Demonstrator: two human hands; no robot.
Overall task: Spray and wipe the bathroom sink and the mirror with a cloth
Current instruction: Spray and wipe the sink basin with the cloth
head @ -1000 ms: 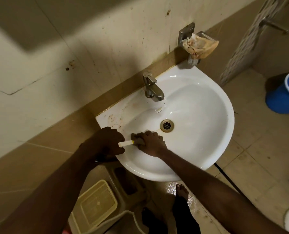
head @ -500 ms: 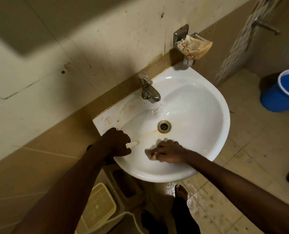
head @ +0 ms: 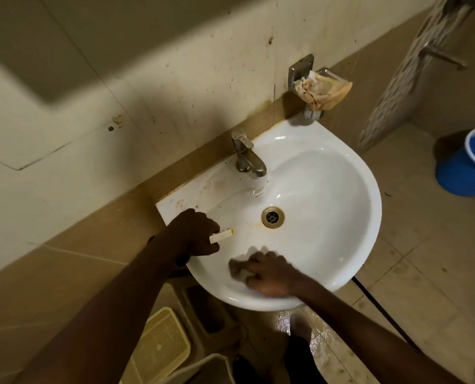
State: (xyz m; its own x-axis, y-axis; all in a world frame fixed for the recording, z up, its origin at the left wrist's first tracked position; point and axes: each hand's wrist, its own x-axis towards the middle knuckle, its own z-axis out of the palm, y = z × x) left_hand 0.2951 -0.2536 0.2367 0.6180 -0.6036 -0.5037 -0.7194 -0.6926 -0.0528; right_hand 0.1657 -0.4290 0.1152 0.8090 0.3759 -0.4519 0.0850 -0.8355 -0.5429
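White corner sink (head: 341, 217) sitting centre frame, drain (head: 272, 216) in the bowl's middle, chrome tap (head: 247, 156) at 11 o'clock from the drain. Left hand (head: 194, 234) resting on the sink rim at 9 o'clock, fingers curling round a small pale stick-like object (head: 221, 235), tip poking out toward the drain; exact item impossible to tell. Right hand (head: 266, 273) pressing into the bowl at 6 o'clock from the drain, motion-blurred, fingers curling over a small pale pad (head: 243, 273), possibly cloth or sponge, cannot tell which. Hands sitting near each other, not touching. Crumpled stained rag (head: 323, 91) lying in the wall-mounted soap dish at 1 o'clock above the sink. Blue bucket (head: 466, 164) standing on the floor at 3 o'clock, well apart from the sink. Beige perforated plastic lid (head: 158, 347) showing on the floor at 7 o'clock under the left arm.
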